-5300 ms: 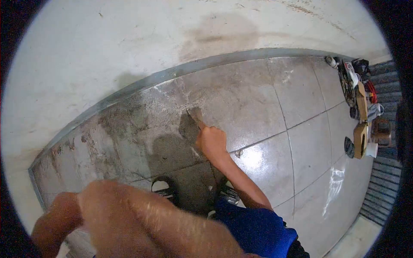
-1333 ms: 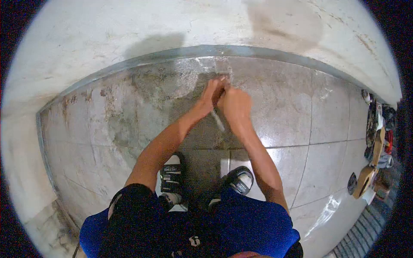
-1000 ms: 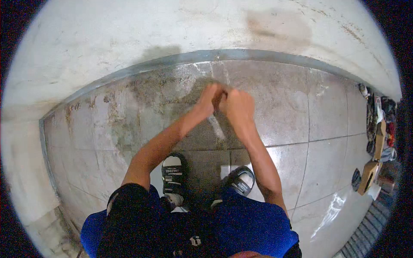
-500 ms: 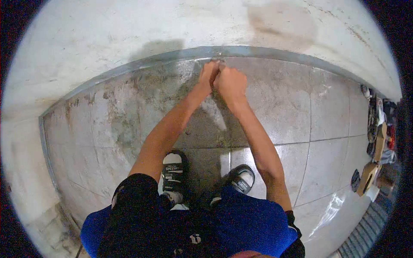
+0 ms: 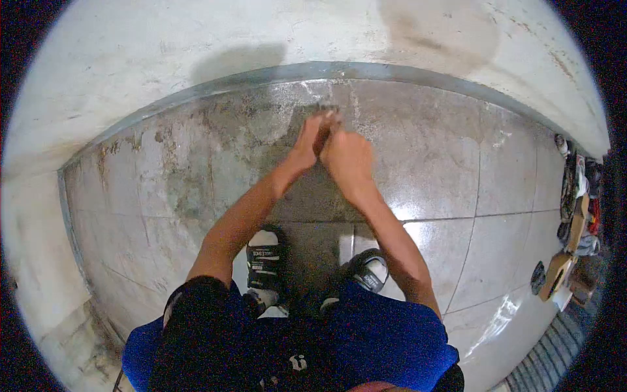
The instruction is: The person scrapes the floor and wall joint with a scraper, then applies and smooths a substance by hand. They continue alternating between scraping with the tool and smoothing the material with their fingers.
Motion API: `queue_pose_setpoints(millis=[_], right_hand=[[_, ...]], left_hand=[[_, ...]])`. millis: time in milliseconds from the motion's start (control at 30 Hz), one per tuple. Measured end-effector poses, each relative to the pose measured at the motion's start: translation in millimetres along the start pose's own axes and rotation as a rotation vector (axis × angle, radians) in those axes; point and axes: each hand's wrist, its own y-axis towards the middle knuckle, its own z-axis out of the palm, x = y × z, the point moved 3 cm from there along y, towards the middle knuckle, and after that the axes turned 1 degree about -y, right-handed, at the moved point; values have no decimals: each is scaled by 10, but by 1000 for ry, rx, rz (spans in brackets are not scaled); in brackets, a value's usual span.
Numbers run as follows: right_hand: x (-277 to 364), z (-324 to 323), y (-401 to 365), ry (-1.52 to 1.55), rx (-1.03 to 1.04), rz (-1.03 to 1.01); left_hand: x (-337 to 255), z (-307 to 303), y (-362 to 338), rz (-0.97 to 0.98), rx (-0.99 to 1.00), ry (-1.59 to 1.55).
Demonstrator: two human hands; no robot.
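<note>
Both hands meet low over the stained tile floor (image 5: 418, 150), just short of the wall's grey base strip (image 5: 392, 70). My left hand (image 5: 311, 138) has its fingers pressed together, pointing toward the wall. Close against it on the right, my right hand (image 5: 348, 157) is curled into a fist. A small dark bristly edge (image 5: 324, 108) shows at the fingertips; the rest of that object is covered by the hands, and which hand grips it is unclear.
Sandaled feet (image 5: 264, 258) stand below the arms. At the right edge lie an open cardboard box (image 5: 557, 274), other clutter and a ribbed grey mat (image 5: 548, 353). A pale wall (image 5: 313, 32) curves across the top.
Both hands have moved back from the wall's base strip toward my body. The dark edge at the fingertips shows more clearly now.
</note>
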Motion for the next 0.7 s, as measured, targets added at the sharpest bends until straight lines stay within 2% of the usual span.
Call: queue_pose_setpoints(millis=[33, 100, 167, 233, 300, 333, 433, 500, 567, 633, 700], right_hand=[[-10, 71, 144, -4, -26, -8], [-34, 167, 414, -15, -93, -23], [-10, 97, 568, -1, -151, -96], [-5, 17, 429, 38, -182, -97], [35, -156, 112, 87, -201, -81], [23, -227, -111, 93, -143, -52], [55, -488, -753, 81, 0, 74], [22, -426, -930, 36, 109, 75], [32, -339, -933, -5, 155, 59], [48, -211, -826, -43, 164, 50], [114, -178, -610, -95, 124, -10]], left_hand=[[42, -59, 88, 43, -40, 96], [775, 18, 232, 12, 12, 120], [912, 16, 381, -50, 137, 228], [560, -94, 571, -160, 377, 420], [211, -148, 345, -104, 404, 363], [37, -177, 152, -84, 424, 334], [-333, -245, -242, 137, 575, 576], [-451, -677, -391, 152, 775, 665], [-797, -1285, -341, -12, 878, 724], [-1019, -1951, -367, -3, 876, 873], [-1564, -2352, -262, -25, 896, 1003]])
